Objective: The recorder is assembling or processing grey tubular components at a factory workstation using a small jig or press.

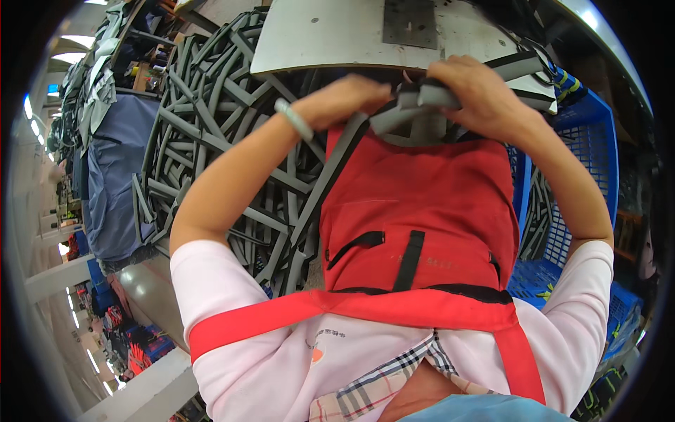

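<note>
My right hand (481,98) is closed round a folded bundle of grey strips (434,96) with black edges, just in front of the white work table. More of this strip reaches from the hand to the right across the table edge. Close to the bundle's left end is my left hand (348,100), palm down. Its fingers are smeared by motion, so what they hold does not show. A long grey and black strip (329,176) hangs down below the left hand. Under both hands lies the red apron (422,183) that I wear.
A large heap of grey and black strips (211,133) rises on my left, beside a blue-grey cloth cover (123,165). The white table (323,35) with a dark metal plate (409,22) stands ahead. On my right is a blue plastic crate (598,141) with strips inside.
</note>
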{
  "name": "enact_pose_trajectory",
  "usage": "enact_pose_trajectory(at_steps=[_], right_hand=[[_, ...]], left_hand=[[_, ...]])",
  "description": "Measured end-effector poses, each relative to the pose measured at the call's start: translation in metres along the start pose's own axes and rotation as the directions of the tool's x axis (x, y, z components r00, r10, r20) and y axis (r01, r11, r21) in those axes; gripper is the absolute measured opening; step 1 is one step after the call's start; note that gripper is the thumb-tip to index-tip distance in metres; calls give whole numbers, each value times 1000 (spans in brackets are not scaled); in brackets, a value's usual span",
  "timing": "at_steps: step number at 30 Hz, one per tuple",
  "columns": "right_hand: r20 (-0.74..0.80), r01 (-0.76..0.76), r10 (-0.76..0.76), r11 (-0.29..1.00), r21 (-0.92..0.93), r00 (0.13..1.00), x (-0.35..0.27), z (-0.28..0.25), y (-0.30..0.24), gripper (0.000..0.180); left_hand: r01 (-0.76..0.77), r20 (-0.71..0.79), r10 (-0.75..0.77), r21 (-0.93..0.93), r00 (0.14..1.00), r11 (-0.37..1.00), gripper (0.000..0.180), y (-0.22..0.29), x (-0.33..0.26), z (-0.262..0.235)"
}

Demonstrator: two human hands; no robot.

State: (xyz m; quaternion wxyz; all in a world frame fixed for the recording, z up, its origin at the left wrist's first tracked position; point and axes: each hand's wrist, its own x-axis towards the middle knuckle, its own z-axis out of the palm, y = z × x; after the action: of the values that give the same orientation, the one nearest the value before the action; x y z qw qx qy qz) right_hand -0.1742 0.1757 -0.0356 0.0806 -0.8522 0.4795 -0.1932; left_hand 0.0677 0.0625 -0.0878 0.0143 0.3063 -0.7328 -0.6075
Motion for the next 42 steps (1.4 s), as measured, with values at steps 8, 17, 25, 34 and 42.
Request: enact_pose_trajectory(at_steps=[8,17,25,34,42], right_hand=[[13,-139,139,989,53,990,-19,-46,20,48],[-265,-286,238,945,-159,934,-20,-61,61,63],[-211,-373,345,922,-108,915,-2,-52,88,63],[-225,-387,352,912,-135,909,12,-55,109,65],[-93,-496,492,868,-28,866,36,-85,89,70]], left_hand=[[406,491,73,-787,868,464,67,35,-27,15],[-169,-214,175,46,961,985,31,110,-2,-31],[-115,-377,222,286,899,951,34,97,44,-44],[-237,-381,342,295,859,925,30,90,64,-64],[-248,-395,397,376,829,893,34,88,81,-77]])
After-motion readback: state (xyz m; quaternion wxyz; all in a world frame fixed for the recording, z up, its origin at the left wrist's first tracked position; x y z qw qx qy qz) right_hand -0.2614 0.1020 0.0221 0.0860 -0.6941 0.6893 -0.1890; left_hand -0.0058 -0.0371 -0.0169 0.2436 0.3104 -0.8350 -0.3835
